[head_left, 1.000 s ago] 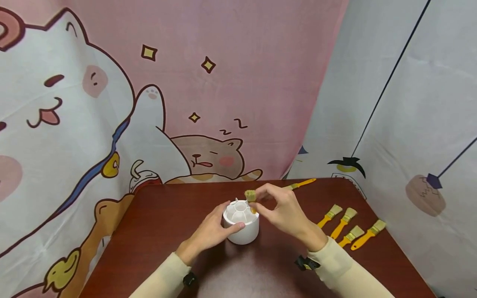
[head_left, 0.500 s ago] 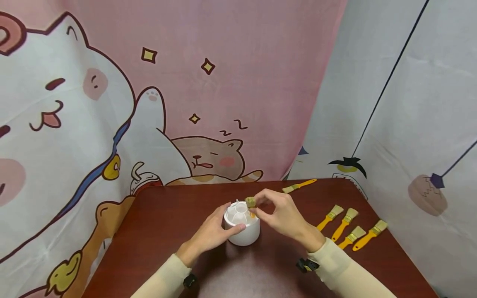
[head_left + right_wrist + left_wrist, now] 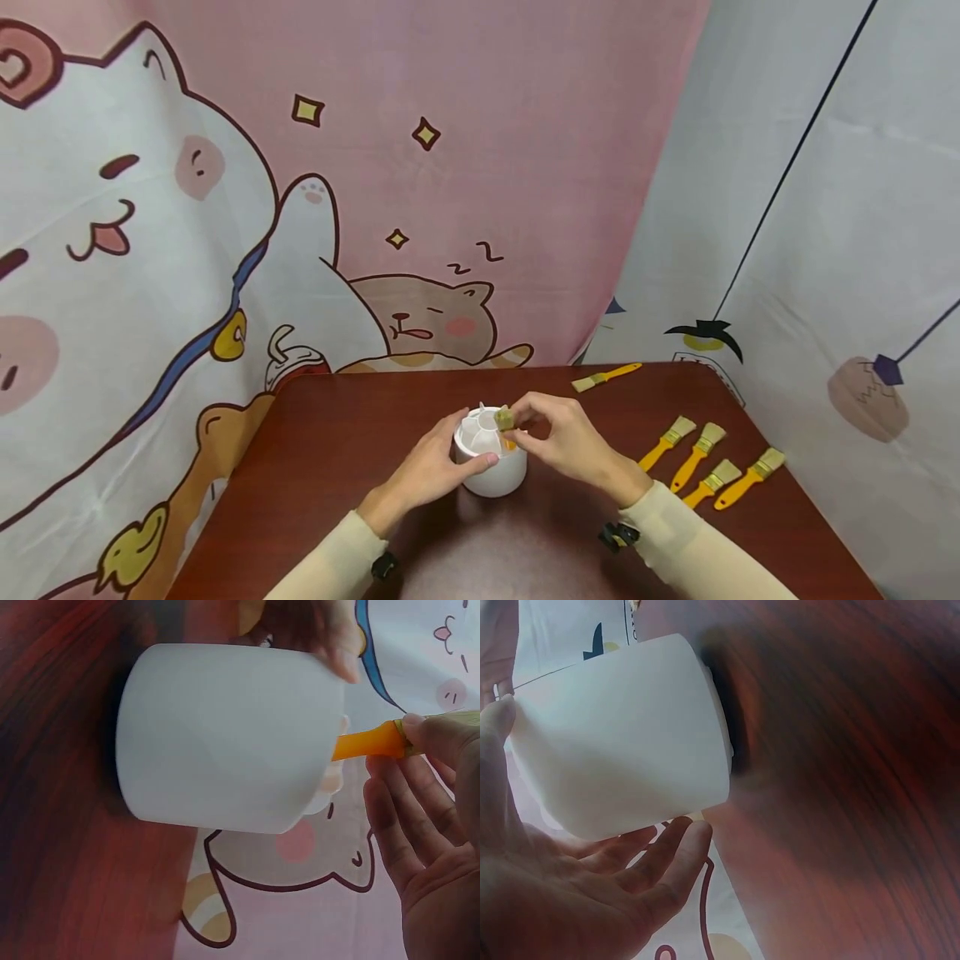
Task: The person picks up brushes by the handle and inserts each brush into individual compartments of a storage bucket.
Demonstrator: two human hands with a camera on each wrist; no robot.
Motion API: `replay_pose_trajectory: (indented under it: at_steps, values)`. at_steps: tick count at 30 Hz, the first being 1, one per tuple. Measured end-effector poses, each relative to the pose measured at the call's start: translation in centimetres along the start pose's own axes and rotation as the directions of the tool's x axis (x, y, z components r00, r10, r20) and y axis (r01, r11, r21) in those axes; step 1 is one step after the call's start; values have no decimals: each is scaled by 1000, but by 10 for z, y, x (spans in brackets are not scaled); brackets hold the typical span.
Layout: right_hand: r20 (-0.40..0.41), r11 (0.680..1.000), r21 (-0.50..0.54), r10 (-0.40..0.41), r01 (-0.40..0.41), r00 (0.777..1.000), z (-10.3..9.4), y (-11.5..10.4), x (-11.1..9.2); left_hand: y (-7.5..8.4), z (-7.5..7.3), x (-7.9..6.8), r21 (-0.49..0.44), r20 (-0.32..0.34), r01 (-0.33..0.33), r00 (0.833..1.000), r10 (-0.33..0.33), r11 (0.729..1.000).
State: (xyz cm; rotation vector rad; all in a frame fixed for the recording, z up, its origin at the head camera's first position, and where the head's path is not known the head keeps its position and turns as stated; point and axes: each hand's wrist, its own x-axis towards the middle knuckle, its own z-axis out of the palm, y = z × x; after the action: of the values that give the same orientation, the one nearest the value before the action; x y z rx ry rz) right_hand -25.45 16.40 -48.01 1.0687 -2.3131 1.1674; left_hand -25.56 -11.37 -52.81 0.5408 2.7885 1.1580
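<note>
A round white organizer (image 3: 495,480) with dividers around a central ring stands on the table. My left hand (image 3: 426,473) grips its left side, thumb near the front rim and fingers around the far side. In the left wrist view, the organizer's smooth wall (image 3: 622,742) lies between thumb and fingers. My right hand (image 3: 568,435) pinches a paintbrush (image 3: 504,420) near its metal band, bristles up. In the right wrist view, the brush's orange handle (image 3: 366,744) goes down past the organizer's rim, its lower end hidden inside.
Several paintbrushes (image 3: 738,490) with orange handles lie at the right of the brown table (image 3: 337,442). One more paintbrush (image 3: 606,377) lies near the back edge. Behind the table hangs a printed cartoon cloth (image 3: 525,167).
My right hand has lowered, and the paintbrush has sunk further into the organizer. My left hand keeps its grip on the organizer.
</note>
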Motion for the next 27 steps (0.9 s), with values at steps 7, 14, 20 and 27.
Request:
replay_pose_trajectory:
  at_steps: [7,14,20,27]
  values:
    - [26,1000,8,-10,10,1000,4,7,-3,2,-3,1,12,12,-3,1000,3,1000]
    - [40,1000,-20,4,-3,999,6,12,-8,2,-3,1,13,14,0,1000,0,1000]
    - [60,999,-36,12,-10,998,9,14,-11,2,-2,-1,2,15,5,1000,-5,1000]
    - [84,997,-74,35,-29,996,8,16,-14,1,-3,-1,7,16,-3,1000,2,1000]
